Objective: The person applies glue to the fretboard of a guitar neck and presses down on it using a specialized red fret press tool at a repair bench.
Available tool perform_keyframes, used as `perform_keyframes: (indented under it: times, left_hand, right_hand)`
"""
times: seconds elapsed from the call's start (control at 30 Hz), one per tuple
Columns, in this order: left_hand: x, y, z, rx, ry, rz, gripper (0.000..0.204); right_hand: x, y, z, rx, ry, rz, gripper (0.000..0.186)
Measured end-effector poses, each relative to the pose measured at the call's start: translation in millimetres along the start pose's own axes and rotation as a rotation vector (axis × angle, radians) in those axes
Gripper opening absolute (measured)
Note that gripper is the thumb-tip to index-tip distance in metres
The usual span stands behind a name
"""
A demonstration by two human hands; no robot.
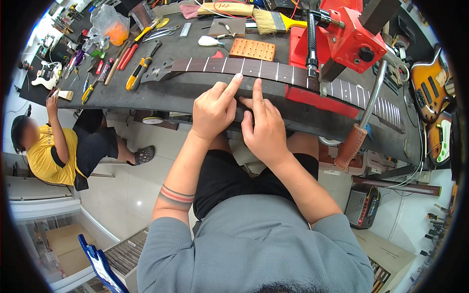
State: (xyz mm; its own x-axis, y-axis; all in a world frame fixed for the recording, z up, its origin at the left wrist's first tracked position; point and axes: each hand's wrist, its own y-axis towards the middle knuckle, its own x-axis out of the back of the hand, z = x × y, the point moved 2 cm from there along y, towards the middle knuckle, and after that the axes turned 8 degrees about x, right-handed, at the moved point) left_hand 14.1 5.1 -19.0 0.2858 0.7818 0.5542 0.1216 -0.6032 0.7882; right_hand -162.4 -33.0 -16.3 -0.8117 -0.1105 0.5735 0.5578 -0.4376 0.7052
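A guitar neck (pixel 201 64) with a dark fretboard and pale metal frets lies across the front of the workbench, its headstock (pixel 157 71) to the left. My left hand (pixel 213 108) points with its index finger stretched to the fretboard's near edge; its other fingers are curled. Close beside it, my right hand (pixel 265 131) also stretches its index finger up to that edge, thumb apart. No held thing shows in either hand. To the right, a red lever press (pixel 352 46) stands over the neck, and a red support block (pixel 320 101) sits beneath it.
The press's leather-wrapped handle (pixel 351 146) hangs at the bench's front right. Behind the neck lie a drilled wooden block (pixel 252 49), a brush (pixel 267 22) and pliers (pixel 143 67). A person in yellow (pixel 53 151) sits at far left. Guitars (pixel 430 88) stand at far right.
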Motion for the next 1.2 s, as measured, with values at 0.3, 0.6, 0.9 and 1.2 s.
perform_keyframes:
  times: [0.3,0.6,0.9,1.2]
  left_hand:
    - [-2.1,0.3,-0.1,0.014,-0.008,-0.014,0.068]
    - [-4.4,0.0,-1.3,0.029,-0.019,-0.029,0.069]
    - [-2.9,-1.1,-0.6,0.028,-0.017,0.006,0.074]
    - [-3.0,0.2,-0.1,0.038,-0.051,0.023,0.072]
  right_hand:
    - [1.4,4.1,3.0,-0.023,-0.002,0.003,0.094]
    - [0.4,6.0,5.8,-0.041,-0.023,0.027,0.094]
    - [-0.4,5.1,4.6,-0.02,-0.021,0.001,0.092]
    - [-0.8,5.3,2.2,-0.03,-0.023,-0.013,0.089]
